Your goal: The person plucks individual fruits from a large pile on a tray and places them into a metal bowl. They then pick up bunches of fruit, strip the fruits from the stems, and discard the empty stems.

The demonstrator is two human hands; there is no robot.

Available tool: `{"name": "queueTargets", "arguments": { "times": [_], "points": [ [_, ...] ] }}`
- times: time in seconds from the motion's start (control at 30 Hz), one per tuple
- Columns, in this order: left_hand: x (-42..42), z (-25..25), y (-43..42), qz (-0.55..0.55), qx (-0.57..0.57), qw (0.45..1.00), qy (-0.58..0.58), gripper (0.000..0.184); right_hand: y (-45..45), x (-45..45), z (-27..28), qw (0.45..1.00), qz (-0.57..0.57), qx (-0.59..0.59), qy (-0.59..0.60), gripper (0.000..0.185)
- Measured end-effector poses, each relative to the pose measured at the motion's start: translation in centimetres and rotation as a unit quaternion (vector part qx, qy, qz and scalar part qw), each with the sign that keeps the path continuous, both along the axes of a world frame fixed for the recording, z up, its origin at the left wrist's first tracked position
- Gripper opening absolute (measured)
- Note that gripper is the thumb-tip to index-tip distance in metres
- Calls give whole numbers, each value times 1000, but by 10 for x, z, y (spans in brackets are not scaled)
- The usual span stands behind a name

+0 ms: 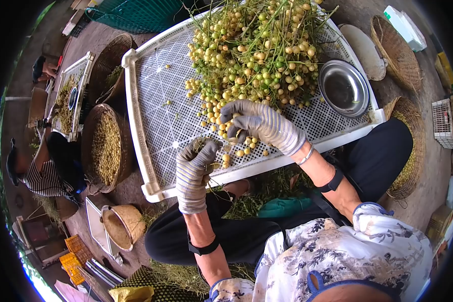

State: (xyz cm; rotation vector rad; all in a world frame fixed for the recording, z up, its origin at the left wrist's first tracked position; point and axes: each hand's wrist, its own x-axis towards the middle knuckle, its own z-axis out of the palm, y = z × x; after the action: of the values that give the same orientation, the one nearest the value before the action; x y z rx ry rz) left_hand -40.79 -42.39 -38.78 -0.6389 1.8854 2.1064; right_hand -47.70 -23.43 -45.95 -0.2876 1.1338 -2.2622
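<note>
Both my hands wear striped, soiled work gloves above the front edge of a white perforated plastic tray (156,75). My left hand (196,168) is closed around thin stems, whose ends poke out below the fingers. Just to its right, my right hand (254,123) has curled fingers beside a few small yellow fruits (241,152). What those fingers hold, if anything, is hidden. Behind the hands lies a large heap of round yellow and green fruits on stems (259,55). A shiny metal bowl (344,88) rests on the tray's right side.
Woven baskets of picked fruit stand at left (105,146) and right (405,146). A beige bucket (123,226) is at lower left. Stripped stems (246,201) lie below the tray. Two other people sit at far left by another tray (83,90). A green basket (131,15) stands behind.
</note>
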Motion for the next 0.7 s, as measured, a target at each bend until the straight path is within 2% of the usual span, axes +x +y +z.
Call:
{"name": "queueTargets", "arguments": {
  "times": [0.07,0.17,0.27,0.3,0.4,0.43,0.53,0.6,0.67,0.7],
  "points": [
    [-1,-4,2,-1,2,1000,10,23,0,12,9,999,31,22,30,47],
    [-2,-3,14,15,-5,1000,18,16,-7,20,13,998,63,25,1,40],
    [-1,-5,10,32,32,999,0,18,-16,19,-3,993,31,-49,-108,38],
    [-1,-7,8,38,25,999,-5,16,-15,21,-3,987,15,-87,-138,32],
    [-2,-15,-3,43,112,992,25,16,-5,14,-2,985,-54,-97,-134,31],
    [-1,-19,-2,85,93,991,36,15,0,11,-6,989,-67,-67,-110,32],
    [-2,-14,9,115,72,989,56,16,-4,17,7,995,-24,100,-15,34],
    [0,-14,15,119,46,990,62,17,-19,24,18,993,24,113,19,32],
    [-1,-15,34,175,-21,981,81,14,-34,37,17,987,-15,149,54,28],
    [-1,-22,38,204,-25,971,125,11,-41,41,13,969,-67,215,104,26]
  ]
}}
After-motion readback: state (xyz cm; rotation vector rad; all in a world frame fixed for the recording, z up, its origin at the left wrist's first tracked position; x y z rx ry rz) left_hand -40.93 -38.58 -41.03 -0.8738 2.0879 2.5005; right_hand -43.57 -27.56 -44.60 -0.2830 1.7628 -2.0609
